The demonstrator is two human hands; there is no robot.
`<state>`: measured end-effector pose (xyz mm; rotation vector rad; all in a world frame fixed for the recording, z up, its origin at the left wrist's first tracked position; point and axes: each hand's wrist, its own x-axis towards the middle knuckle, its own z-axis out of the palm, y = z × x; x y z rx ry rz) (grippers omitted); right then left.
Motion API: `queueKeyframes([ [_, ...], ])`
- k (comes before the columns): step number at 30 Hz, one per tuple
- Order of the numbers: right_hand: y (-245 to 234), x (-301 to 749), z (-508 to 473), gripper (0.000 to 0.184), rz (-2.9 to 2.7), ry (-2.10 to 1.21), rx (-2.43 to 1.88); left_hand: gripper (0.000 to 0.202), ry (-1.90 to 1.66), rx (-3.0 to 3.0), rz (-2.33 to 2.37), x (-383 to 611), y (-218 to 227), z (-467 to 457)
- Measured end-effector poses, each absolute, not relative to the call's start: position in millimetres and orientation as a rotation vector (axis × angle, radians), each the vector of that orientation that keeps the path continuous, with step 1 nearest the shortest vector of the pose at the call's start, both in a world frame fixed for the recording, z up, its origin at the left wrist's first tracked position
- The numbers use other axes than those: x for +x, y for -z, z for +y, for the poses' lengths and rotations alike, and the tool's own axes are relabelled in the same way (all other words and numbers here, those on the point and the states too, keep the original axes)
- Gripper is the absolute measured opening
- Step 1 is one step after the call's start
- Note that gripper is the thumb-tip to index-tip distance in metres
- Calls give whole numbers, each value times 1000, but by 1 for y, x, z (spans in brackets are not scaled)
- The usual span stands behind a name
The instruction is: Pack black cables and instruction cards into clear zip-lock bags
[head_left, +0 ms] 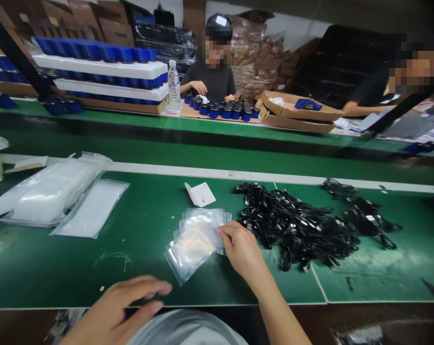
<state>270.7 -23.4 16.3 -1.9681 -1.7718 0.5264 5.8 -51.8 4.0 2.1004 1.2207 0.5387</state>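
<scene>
**Right hand pinched on a stack of clear bags**

There's the right hand (240, 251), thumb and fingers closed narrow on the edge of a loose stack of clear plastic bags (191, 244). The stack sits on a green bench mat (131, 268), just left of a tangled heap of black cables (292, 225). The hand covers the stack's right side, and the glossy film makes the bags impossible to count. The cable ends are lost in the knot too. Down at the near edge, the left hand (118, 306) holds nothing, fingers stretched out and slightly apart, near the bags but not touching them. Beyond the stack lies a small white card (200, 194); off to the left, flat white packs in plastic sleeves (89, 208). At the far bench, a seated co-worker (211, 81) faces rows of blue-capped jars (217, 110) on cardboard, while a second person (368, 91) is cut off by the right edge.
</scene>
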Motion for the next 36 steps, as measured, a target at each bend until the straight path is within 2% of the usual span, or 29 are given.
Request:
queueKeyframes([
  [1,-15,270,-24,25,-1737,-527,-1966,25,-418,2224,1128,21,-4,-43],
  [4,-12,272,-29,21,-1613,-552,-1970,35,-401,2574,921,56,3,-25],
  [7,-8,276,-34,17,-1510,-674,-1906,29,-377,2701,831,63,13,-15],
  [13,3,267,-39,14,-1347,-948,-1720,21,-710,2589,1214,58,8,-4],
  [17,2,257,-39,14,-1349,-1046,-1632,53,-756,2475,1329,75,-4,10],
  [18,1,256,-39,13,-1356,-1059,-1616,52,-684,2431,1329,78,-6,15],
  [21,0,257,-40,11,-1367,-1079,-1595,21,-485,2336,1259,82,-10,30],
  [23,2,257,-41,2,-1363,-1093,-1592,23,-452,2331,1200,82,-11,35],
  [29,11,254,-38,15,-1344,-1040,-1708,36,-499,2343,1165,78,-15,37],
  [30,12,253,-37,21,-1327,-1010,-1734,37,-533,2336,1204,77,-17,37],
  [33,7,252,-39,45,-1321,-769,-1828,37,-588,2283,1295,71,-26,38],
  [36,-8,253,-44,50,-1409,-563,-1763,31,-493,2236,1248,67,-36,36],
])
